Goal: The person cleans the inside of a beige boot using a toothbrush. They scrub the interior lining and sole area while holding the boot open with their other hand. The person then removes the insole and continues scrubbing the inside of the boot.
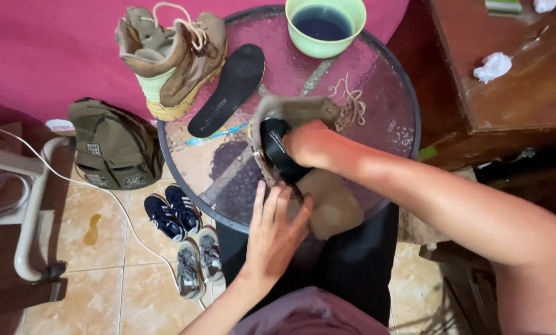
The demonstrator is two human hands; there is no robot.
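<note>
Hands: right hand (303, 144) buried wrist-deep inside tan boot (303, 167), grip hidden, cannot tell; left hand (277, 231) cupped round the boot's heel, fingers spread, at 6 o'clock on the round glass counter (377, 80). Green bowl (326, 26), 12 o'clock: dark liquid. Second boot (169, 59), 10 o'clock, upright. Black insole (228, 90) beside it. Loose lace (349, 102), 1 o'clock. Right forearm extended, crossing from 4 o'clock.

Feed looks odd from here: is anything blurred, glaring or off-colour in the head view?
Head view: right forearm is lit strongly red; the right hand is hidden inside the boot; left hand slightly soft; glass table shows mild sheen; frame edges look bowed.
</note>
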